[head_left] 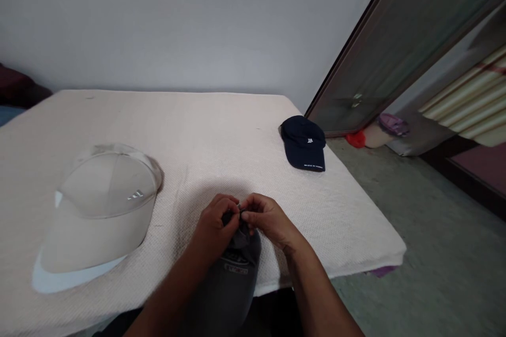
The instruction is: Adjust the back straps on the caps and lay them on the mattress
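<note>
A wide bare stretch of the worktop [221, 131] is left between the beige cap [103, 205] on the left and the navy cap [304, 142] near the right edge. The near edge is blocked by the left hand [213, 226] and right hand [269, 221], both clasped on the grey cap [233, 274]. The far side is closed off by the wall [177, 26].

From where I stand, the covered table [205, 131] runs back to the wall [177, 21]. On it, the left cap [103, 205] lies well to the left and the far cap [304, 142] sits back at the right edge. Between them, the near cap [233, 279] overhangs the front edge, with the left hand [215, 229] and right hand [269, 221] meeting on its back end. A glass door [395, 52] stands right of the table.
</note>
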Available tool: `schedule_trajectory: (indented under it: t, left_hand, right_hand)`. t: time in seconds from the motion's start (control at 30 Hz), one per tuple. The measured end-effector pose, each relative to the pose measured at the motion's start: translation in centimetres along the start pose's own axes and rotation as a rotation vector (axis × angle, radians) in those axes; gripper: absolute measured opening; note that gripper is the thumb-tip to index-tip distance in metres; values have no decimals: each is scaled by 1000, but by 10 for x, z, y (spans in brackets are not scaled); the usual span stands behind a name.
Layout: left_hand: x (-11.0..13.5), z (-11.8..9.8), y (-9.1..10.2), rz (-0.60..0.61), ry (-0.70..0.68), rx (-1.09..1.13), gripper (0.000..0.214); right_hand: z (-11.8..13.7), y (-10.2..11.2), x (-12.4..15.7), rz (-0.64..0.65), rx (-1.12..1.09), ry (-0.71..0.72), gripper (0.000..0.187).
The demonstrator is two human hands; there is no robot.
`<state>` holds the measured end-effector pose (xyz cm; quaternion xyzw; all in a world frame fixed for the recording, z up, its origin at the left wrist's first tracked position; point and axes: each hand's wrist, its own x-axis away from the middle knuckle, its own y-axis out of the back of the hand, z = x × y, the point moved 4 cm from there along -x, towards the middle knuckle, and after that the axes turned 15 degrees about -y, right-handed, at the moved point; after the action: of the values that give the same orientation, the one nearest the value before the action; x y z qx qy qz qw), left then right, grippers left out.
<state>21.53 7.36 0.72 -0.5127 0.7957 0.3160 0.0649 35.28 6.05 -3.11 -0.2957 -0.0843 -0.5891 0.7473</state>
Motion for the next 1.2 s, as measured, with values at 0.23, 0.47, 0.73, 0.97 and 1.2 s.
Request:
schedule_trajectory:
  t: [0.23, 0.47, 0.73, 0.97, 1.2]
  left_hand:
    - [2, 9, -4, 5, 166, 141, 6]
    - [1, 12, -5, -3, 287, 383, 8]
    - [1, 10, -5, 7, 386, 512, 9]
    - [3, 13, -3, 34, 378, 498, 10]
    - [2, 14, -1, 75, 376, 430, 10]
  right_hand:
    - [1, -1, 3, -2, 32, 1, 14]
    - [6, -5, 9, 94, 151, 62, 25]
    - [9, -7, 11, 59, 256, 104, 22]
    - [8, -9, 11, 12, 303, 111, 21]
    - [2, -8, 7, -2, 257, 101, 19]
